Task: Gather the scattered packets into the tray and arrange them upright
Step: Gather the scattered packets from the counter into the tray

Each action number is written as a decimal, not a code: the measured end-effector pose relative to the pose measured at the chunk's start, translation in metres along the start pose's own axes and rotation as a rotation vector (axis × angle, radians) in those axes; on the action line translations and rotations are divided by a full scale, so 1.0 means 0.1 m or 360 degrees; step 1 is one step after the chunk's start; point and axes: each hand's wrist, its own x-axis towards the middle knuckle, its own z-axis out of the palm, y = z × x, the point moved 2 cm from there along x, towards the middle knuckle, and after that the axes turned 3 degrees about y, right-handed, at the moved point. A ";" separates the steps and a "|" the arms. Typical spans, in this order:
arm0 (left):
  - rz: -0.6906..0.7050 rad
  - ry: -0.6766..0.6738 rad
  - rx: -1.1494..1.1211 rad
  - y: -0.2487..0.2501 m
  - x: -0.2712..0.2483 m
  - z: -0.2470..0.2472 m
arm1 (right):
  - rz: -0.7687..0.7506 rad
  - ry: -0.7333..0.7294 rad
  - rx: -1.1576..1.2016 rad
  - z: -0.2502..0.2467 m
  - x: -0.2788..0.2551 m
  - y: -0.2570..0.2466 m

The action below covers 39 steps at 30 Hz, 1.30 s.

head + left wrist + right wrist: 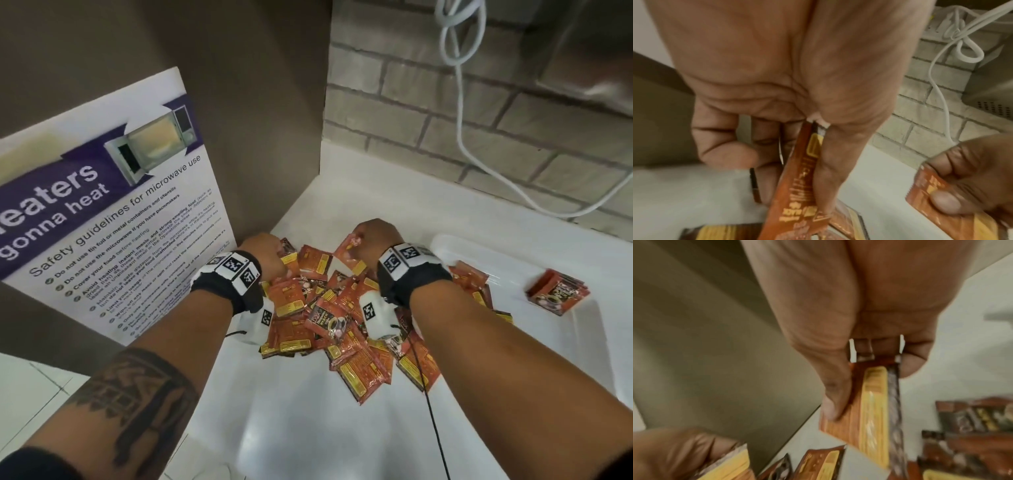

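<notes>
Several red-orange coffee packets [337, 317] lie in a loose heap on the white counter. My left hand [270, 255] is at the heap's far left and grips packets [797, 186] between thumb and curled fingers. My right hand [371, 238] is over the heap's far middle and pinches a couple of packets [871, 410] with yellow panels. A clear plastic tray [513, 253] sits at the right of the heap. In it a small bundle of packets [558, 296] stands near its right side.
A brown panel with a microwave safety poster [113, 212] rises on the left. A brick wall [479, 137] with a hanging white cable [460, 102] runs behind. Bare white counter [308, 428] lies in front of the heap.
</notes>
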 end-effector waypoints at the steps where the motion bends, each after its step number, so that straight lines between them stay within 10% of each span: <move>1: -0.0003 -0.0008 -0.0041 0.01 0.01 0.00 | 0.0036 -0.0069 -0.0101 -0.03 0.00 0.05; 16: 0.0232 -0.0057 0.0251 0.50 0.34 0.20 | -0.0004 -0.0501 -0.0710 0.28 -0.14 0.12; 30: 0.0199 0.0176 0.0162 0.43 0.36 0.04 | 0.0108 -0.0316 -0.0407 0.26 -0.18 0.17; 39: -0.0202 0.0057 0.0398 0.07 0.20 0.00 | 0.0070 -0.0297 0.0044 0.27 -0.38 0.18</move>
